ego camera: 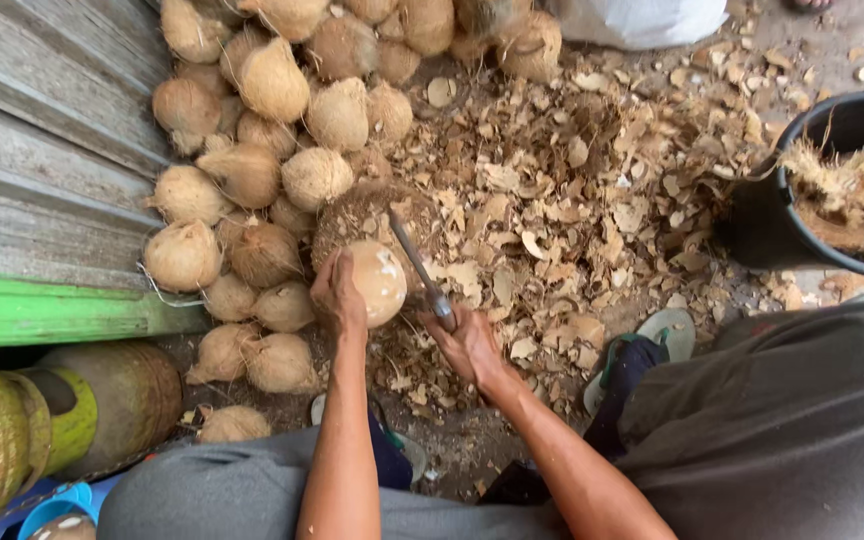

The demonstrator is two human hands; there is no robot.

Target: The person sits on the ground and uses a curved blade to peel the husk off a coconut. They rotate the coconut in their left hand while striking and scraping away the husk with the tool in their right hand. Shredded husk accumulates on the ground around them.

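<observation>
While the left hand steadied a coconut on a fibrous block, its grip clasped on the shell, the right hand was clenched on a knife laid against it. That coconut looked nearly scraped smooth. Judging by the pile of husked coconuts beside it and the shavings strewn over the ground, much was done and much remained.

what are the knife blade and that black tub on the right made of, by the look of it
Knife: looks like dull grey metal, thin and flat, held in the right hand beside the coconut under the left hand. Black tub: probably plastic, with smooth matte walls and a rolled rim.
</observation>
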